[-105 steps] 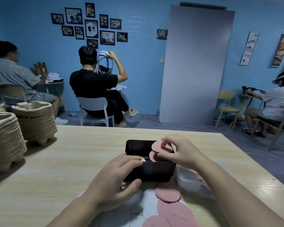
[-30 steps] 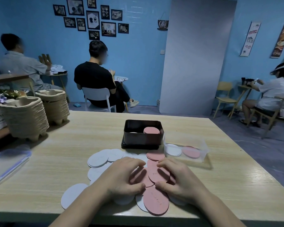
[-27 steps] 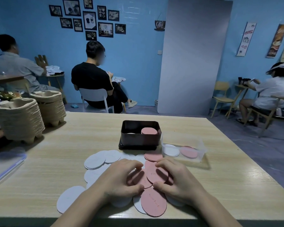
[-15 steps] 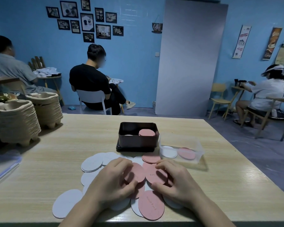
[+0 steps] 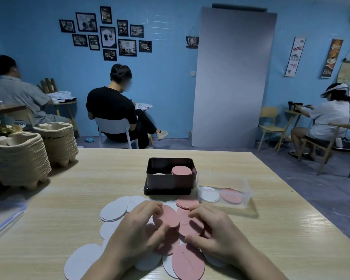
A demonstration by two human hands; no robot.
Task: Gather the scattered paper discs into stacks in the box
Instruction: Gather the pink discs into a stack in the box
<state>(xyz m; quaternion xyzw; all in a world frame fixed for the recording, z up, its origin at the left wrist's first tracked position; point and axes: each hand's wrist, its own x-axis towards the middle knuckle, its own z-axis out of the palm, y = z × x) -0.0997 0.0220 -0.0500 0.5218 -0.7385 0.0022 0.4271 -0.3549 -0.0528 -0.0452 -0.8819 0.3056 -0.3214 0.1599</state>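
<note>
Leaning in over the pile at the near edge of the bench point(image 5: 69, 199) — curling the left hand point(image 5: 138, 231) round the rim of one of the pink discs point(image 5: 166, 218), grip clamped on it between thumb and fingertips. Doing the same with the right hand point(image 5: 214, 235) just beside it, grip closed on a neighbouring pink one, thumb tucked at its near edge. Fanning out to the left and under the wrists, the white discs point(image 5: 114, 210), lying flat and overlapping. Sitting just beyond the pile, the dark box point(image 5: 170, 181) — holding a pink stack point(image 5: 181, 170) on its right side and something white low on its left. Standing just beside the box on the right, a clear tub point(image 5: 224, 205) carrying one white disc and one pink, side by side. Rising well off at the left edge, two piles of pulp trays point(image 5: 18, 158).
</note>
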